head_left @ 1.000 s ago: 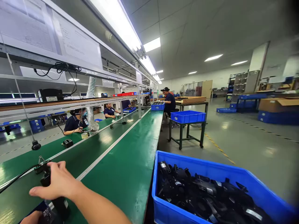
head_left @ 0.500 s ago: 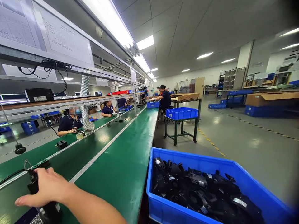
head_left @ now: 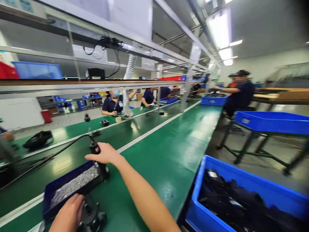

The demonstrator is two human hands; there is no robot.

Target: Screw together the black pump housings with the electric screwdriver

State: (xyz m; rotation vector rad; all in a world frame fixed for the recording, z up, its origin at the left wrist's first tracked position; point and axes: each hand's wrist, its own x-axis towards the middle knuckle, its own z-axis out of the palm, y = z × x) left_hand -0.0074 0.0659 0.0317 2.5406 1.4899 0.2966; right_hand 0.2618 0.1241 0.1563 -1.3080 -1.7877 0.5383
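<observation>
My right hand [head_left: 107, 154] is wrapped around a black electric screwdriver [head_left: 95, 147], held upright with its cable leading off to the left. Its lower end is beside a dark blue tray [head_left: 45, 206] filled with small silvery screws [head_left: 74, 185]. At the bottom, my left hand [head_left: 69, 212] has its fingers curled against a round black plastic housing [head_left: 91, 217] with a post in its middle. The housing sits on the green bench [head_left: 154, 174] just in front of the tray; the fingertips are partly hidden.
A blue bin [head_left: 200, 193] of black parts [head_left: 238, 203] stands at the right. Behind it is another blue bin [head_left: 272, 122] on a stand. Co-workers [head_left: 238, 91] sit along the line. A metal shelf frame [head_left: 145, 84] and a flexible duct [head_left: 127, 100] stand over the belt.
The view has swung left and shifted, so the bench and bin sit farther right. My left hand, the housing and the whole screw tray now show. My right hand still holds the screwdriver.
</observation>
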